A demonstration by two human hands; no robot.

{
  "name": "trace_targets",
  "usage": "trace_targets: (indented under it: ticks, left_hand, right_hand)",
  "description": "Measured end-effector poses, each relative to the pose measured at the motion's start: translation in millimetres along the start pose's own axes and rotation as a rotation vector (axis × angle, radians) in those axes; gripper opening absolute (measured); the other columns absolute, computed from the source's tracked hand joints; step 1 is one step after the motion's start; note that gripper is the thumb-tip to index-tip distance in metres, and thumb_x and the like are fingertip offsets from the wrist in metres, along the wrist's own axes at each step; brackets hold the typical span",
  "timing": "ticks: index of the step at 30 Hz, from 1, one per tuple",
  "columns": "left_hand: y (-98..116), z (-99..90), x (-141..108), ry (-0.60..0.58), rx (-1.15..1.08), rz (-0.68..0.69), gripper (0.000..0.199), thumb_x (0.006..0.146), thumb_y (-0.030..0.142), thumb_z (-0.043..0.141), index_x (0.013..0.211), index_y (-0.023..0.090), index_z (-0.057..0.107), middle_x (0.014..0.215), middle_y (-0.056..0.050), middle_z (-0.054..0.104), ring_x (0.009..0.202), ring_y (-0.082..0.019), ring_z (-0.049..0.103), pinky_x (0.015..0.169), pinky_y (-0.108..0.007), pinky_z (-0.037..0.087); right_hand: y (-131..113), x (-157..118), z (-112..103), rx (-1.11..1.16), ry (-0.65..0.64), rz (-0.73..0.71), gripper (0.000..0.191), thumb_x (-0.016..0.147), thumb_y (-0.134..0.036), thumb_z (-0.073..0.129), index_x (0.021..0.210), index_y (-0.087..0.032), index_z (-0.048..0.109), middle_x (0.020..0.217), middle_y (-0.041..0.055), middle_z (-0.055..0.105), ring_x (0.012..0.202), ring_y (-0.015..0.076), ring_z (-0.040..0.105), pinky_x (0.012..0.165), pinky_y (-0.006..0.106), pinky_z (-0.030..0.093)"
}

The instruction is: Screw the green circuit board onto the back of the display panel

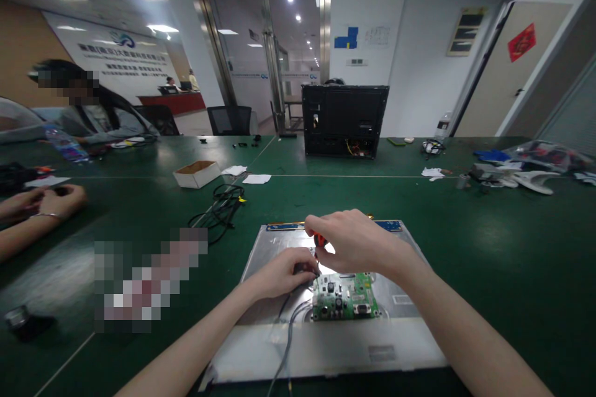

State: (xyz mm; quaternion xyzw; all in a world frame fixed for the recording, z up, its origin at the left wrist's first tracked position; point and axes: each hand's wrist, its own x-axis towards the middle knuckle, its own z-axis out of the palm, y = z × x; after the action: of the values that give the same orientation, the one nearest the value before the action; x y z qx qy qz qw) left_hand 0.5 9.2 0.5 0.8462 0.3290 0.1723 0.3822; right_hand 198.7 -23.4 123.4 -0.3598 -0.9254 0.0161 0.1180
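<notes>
While hands (351, 240) work nr PCB (345, 294), clr bag (565, 158) holds reddish stuff (546, 153).

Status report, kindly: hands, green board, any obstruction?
Right hand gripping reddish handle; left hand by green board. Board on metal panel. Cables beside board.

Toward near edge of bench (493, 254): metal-backed panel (279, 237), flat; green circuit board (347, 298) on top, blue strip (390, 225) along far edge. In right hand (351, 239): orange-handled tool (320, 240), near board's far left corner. Beside tool: left hand (287, 270), fingers bent. Near bench's far edge: black housing (344, 115), upright. Beyond panel's far left corner: black cable (223, 203), open white box (199, 180). Toward bench's left edge: co-worker's hands (63, 201).
</notes>
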Motion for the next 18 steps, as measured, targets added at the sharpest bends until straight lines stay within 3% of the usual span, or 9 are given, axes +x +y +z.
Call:
trace_targets:
  ticks: [6, 18]
  left_hand:
    - [-2.4, 0.7, -1.1, -0.002, -0.011, -0.034, 0.006, 0.083, 0.018, 0.057, 0.086, 0.016, 0.062, 0.080, -0.001, 0.064, 0.073, -0.016, 0.057, 0.067, -0.025, 0.045]
    - [-4.7, 1.6, -0.2, -0.027, -0.056, -0.063, 0.007, 0.083, 0.020, 0.056, 0.088, 0.016, 0.060, 0.080, -0.001, 0.063, 0.074, -0.016, 0.057, 0.066, -0.026, 0.046]
  right_hand:
    - [-0.2, 2.2, 0.9, 0.012, -0.013, 0.016, 0.015, 0.086, -0.030, 0.053, 0.096, -0.019, 0.052, 0.083, 0.0022, 0.068, 0.066, 0.0145, 0.056, 0.051, 0.026, 0.022]
    - [-1.9, 1.8, 1.4, -0.052, 0.029, 0.042, 0.012, 0.086, -0.026, 0.051, 0.096, -0.019, 0.052, 0.083, 0.0018, 0.069, 0.065, 0.0144, 0.058, 0.049, 0.026, 0.019]
